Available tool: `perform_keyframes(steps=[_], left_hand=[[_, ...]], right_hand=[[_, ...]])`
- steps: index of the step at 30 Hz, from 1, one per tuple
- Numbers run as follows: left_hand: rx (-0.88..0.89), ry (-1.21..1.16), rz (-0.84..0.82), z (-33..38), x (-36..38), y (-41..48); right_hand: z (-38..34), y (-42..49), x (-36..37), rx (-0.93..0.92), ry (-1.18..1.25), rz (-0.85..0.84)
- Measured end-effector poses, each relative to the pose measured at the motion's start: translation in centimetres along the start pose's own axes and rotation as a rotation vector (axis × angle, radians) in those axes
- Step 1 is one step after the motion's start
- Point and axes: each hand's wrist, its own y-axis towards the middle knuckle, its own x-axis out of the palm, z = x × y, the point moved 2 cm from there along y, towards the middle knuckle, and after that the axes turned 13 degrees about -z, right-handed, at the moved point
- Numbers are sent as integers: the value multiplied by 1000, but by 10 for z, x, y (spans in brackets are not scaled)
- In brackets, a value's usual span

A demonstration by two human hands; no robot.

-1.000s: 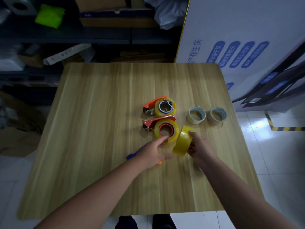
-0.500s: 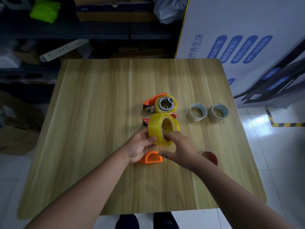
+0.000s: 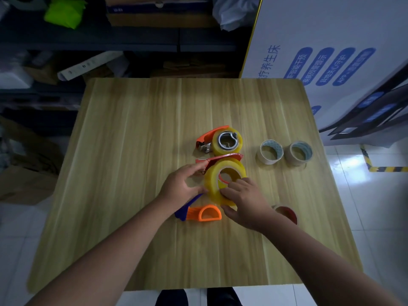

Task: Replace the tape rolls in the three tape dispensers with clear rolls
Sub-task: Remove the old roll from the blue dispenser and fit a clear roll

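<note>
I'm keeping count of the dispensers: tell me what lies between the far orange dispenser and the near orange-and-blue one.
Head view: the red dispenser, partly hidden behind the yellow tape roll held by the left hand and right hand.

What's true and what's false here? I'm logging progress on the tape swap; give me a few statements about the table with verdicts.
The left hand and right hand both hold the big yellow roll. True.
The far dispenser is empty. False: a second yellow roll sits on it.
Two pale rolls stand side by side, right of the dispensers. True.
The near dispenser carries a roll. False: its orange holder is bare.
</note>
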Motion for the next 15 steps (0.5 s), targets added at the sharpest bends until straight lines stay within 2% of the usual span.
perform_keyframes(steps=[7, 11, 15], left_hand=[[336, 462, -21, -9, -8, -3], [307, 482, 3, -9, -7, -6], [276, 500, -36, -17, -7, -5]], right_hand=[[-3, -5, -3, -93, -55, -144], [-5, -6, 2, -79, -99, -249], [-2, -9, 0, -41, -112, -274]])
